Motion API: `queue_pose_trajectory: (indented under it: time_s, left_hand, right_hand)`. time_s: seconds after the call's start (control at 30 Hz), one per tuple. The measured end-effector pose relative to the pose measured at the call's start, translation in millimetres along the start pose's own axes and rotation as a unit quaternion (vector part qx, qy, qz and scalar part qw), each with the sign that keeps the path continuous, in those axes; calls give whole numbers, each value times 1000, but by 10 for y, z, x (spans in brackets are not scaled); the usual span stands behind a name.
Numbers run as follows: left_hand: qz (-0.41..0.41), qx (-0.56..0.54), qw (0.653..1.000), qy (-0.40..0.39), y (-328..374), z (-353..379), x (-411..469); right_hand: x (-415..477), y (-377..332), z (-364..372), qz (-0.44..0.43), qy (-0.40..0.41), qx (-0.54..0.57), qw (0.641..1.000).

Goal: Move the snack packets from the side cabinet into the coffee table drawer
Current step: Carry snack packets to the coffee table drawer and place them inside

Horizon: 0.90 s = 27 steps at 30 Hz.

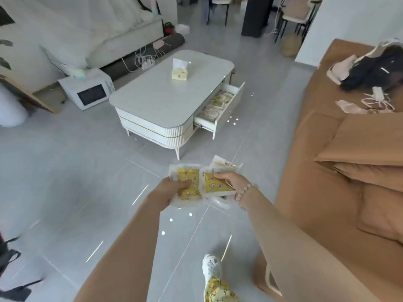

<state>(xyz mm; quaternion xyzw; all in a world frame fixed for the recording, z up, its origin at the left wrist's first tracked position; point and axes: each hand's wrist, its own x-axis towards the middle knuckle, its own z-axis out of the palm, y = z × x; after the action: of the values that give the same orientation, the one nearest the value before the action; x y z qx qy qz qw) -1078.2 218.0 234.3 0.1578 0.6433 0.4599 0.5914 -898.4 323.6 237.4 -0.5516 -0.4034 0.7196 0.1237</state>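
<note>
Left hand (174,188) grips one snack packet (188,184); right hand (229,182) pinches seemingly several.

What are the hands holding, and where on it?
Both hold snack packets: left hand grips one bunch at its lower-left corner, right hand another at its right edge.

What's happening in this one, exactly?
A person stands on the tiled floor holding yellow snack packets: some in the left grip, several fanned out in the right grip. Ahead, the coffee table has its drawer pulled open, and more packets already lie inside. A tissue box sits on the tabletop. The held packets have not yet reached the drawer.
</note>
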Motion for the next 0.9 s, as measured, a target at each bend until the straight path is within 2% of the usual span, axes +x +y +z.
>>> queue_pose_trajectory:
  time_s: [0.13,0.3,0.63,0.9]
  left_hand:
    - [2,7,1000,-23,410,282,492]
    - [6,26,1000,-14,882,556,959]
    - [-20,50,998,-15,1348,755,1784]
    - [-29,68,996,-58,1945,1014,2695]
  right_hand:
    - [389,-384,-302,-4,13,24,1000]
    - [844,-812,-543,-4,28,48,998]
    - [1646,-1266,-756,19,42,48,998]
    - [2290,-1817,-995,32,95,76,992]
